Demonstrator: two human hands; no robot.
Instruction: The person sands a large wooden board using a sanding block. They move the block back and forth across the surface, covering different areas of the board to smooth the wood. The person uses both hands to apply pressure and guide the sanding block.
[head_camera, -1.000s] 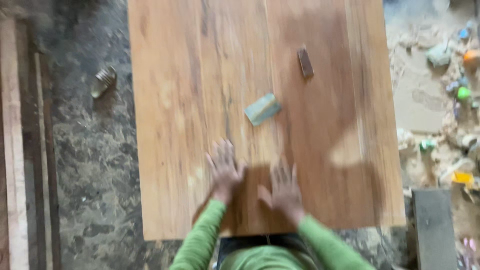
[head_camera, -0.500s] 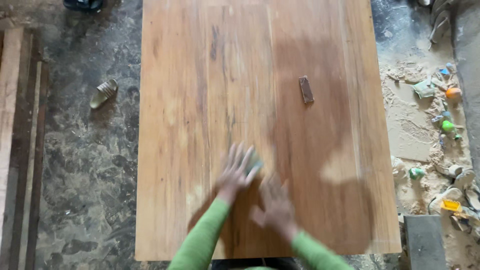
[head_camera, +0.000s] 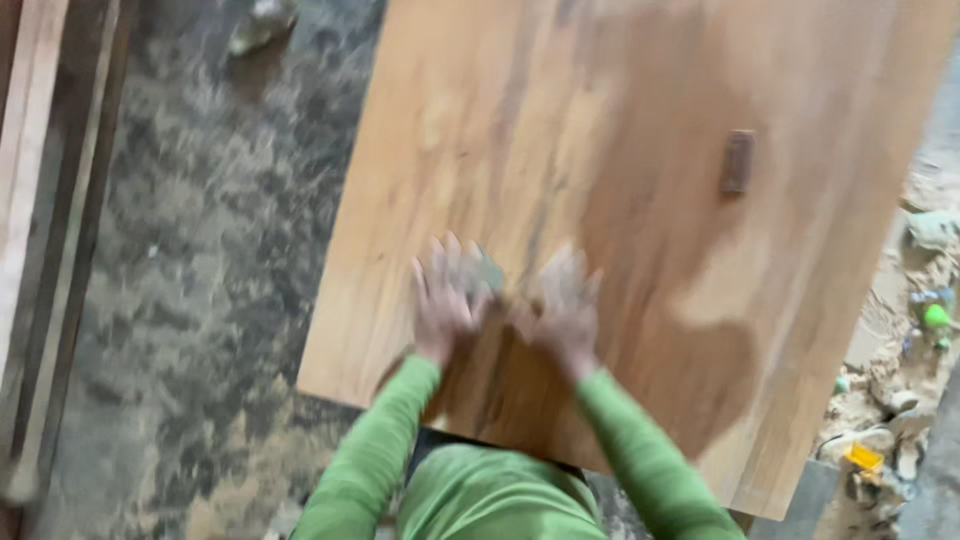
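Green-sleeved, your arms reach onto the wooden tabletop (head_camera: 640, 150) near its closest edge, both palms down with fingers spread. Your left hand (head_camera: 447, 298) lies over a small grey-green block (head_camera: 488, 270), only its far corner showing past the fingertips; whether you grip it is lost in the blur. Your right hand (head_camera: 564, 312) rests flat just beside it, holding nothing. A small dark brown block (head_camera: 738, 161) lies well apart, toward the right edge. Sawdust and bright scraps (head_camera: 925, 310) litter the floor beyond that edge.
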